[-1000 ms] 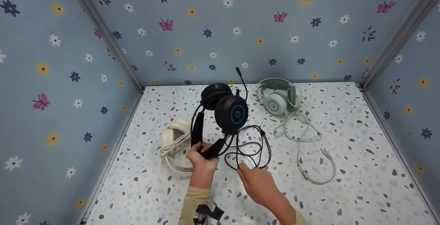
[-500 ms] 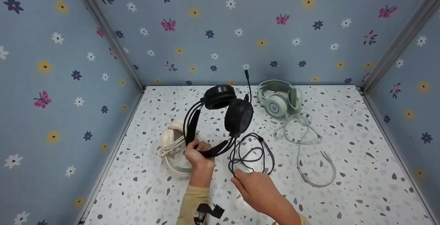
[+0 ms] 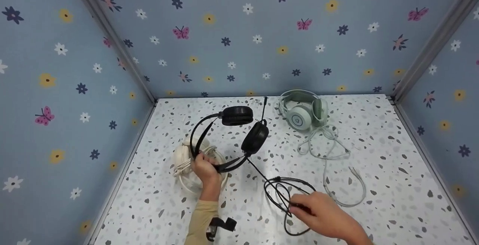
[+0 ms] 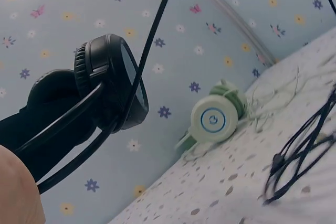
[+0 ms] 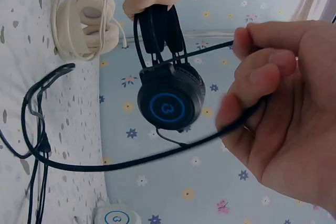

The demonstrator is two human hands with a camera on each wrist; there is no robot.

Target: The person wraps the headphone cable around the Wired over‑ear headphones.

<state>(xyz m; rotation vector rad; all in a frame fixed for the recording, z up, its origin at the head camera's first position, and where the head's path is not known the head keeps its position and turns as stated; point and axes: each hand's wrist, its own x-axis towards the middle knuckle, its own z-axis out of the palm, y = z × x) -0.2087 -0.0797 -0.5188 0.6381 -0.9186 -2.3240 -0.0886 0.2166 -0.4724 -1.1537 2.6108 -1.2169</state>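
I judge that the black headset could twist or slip, since the left hand grips only the headband while both ear cups jut out toward the worktop's back edge. A hard pull from the right hand, its fingers pinching the black cable, might wrench the headset round or draw the loops into a knot (I can't make out the plug). The headset is raised above the worktop, beyond the left hand and leftward of the right, the cable bridging them. Lowered carelessly, it might snag the white headset, toward the left edge; the green headset, by the back edge, looks safely apart
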